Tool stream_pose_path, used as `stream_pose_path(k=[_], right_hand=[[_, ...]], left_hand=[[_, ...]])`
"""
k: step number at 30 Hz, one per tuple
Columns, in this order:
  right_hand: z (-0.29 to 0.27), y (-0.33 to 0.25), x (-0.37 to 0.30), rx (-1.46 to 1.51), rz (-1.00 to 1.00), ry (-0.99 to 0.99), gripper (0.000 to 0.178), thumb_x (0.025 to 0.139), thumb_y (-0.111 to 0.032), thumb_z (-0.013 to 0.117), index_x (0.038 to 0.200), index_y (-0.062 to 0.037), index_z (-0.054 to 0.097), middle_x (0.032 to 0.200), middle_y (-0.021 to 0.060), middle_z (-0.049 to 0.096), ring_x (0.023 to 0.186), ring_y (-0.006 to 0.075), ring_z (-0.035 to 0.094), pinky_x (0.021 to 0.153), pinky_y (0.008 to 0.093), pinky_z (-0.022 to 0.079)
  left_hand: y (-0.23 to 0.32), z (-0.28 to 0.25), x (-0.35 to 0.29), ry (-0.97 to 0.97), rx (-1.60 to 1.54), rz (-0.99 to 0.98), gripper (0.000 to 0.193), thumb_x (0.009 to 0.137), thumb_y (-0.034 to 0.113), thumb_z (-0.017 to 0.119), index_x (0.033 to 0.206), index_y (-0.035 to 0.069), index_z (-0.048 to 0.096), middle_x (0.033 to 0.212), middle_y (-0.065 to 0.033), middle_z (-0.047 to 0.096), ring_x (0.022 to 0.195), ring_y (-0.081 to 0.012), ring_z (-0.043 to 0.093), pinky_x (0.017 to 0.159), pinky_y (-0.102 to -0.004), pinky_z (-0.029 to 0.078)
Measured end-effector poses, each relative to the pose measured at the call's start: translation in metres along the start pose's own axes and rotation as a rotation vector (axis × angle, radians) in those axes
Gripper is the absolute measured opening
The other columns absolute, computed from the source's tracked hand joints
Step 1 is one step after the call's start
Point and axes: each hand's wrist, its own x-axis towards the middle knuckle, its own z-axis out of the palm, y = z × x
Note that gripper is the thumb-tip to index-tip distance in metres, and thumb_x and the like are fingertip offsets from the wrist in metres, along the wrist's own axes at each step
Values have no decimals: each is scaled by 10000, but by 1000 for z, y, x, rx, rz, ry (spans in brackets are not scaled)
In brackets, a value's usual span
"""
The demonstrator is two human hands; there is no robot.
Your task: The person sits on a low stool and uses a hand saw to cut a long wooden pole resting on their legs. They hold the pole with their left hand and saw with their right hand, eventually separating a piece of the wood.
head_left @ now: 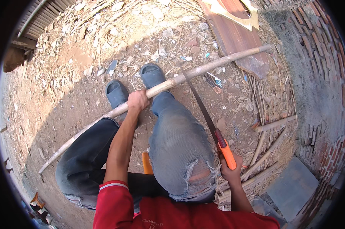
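Note:
A long pale wooden pole (205,67) lies slantwise across my legs, from the lower left up to the far right. My left hand (138,100) is closed around it near my left shin. In my right hand (232,168) is a hand saw (201,105) with an orange and dark red handle. Its narrow dark blade points away from me, and its tip reaches the pole just right of my right foot. Whether the teeth touch the wood I cannot tell. The pole's far right end rests over a brown wooden board (241,42).
A brick wall (325,57) runs along the right. Near it lie several sticks (264,154), straw and a grey flat sheet (293,187). A cut-out pale wooden piece (233,13) lies on the board. Stones and debris cover the dirt ground (81,57). Something orange (147,163) shows between my legs.

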Motion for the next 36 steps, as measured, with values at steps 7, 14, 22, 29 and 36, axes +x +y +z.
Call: stream_pose_path(k=[7,14,22,29,36], right_hand=[[100,-11,187,-24,-224,3,225,851,-173,674,782,32,616,605,189,561,527,321,552,554,413,449],[64,0,65,-22,-197,-94,176,825,-51,666,983,4,716,667,152,618,576,264,660,581,368,497],[92,-18,150,2,-93,-48,216,853,-132,665,743,33,581,589,177,553,503,270,553,535,405,431],[70,-15,115,-38,-93,-113,142,834,-115,670,777,12,643,624,166,597,540,290,614,559,404,468],[62,-30,95,-29,-204,-29,93,832,-75,678,813,13,655,624,163,601,537,287,610,558,380,467]], left_hand=[[-3,10,12,64,4,51,285,807,210,677,1042,50,685,956,-238,759,911,-405,753,828,-491,609],[-17,16,6,57,32,102,273,823,197,654,1067,76,671,926,-241,755,886,-416,751,803,-501,608],[-8,24,-2,50,18,119,289,778,217,722,1017,64,666,886,-225,752,856,-391,755,779,-503,612],[-41,5,15,35,26,71,356,754,223,729,1081,86,698,939,-221,761,912,-400,749,841,-490,611],[-47,8,21,33,25,109,333,779,191,691,1079,47,684,951,-250,749,923,-413,746,856,-494,608]])
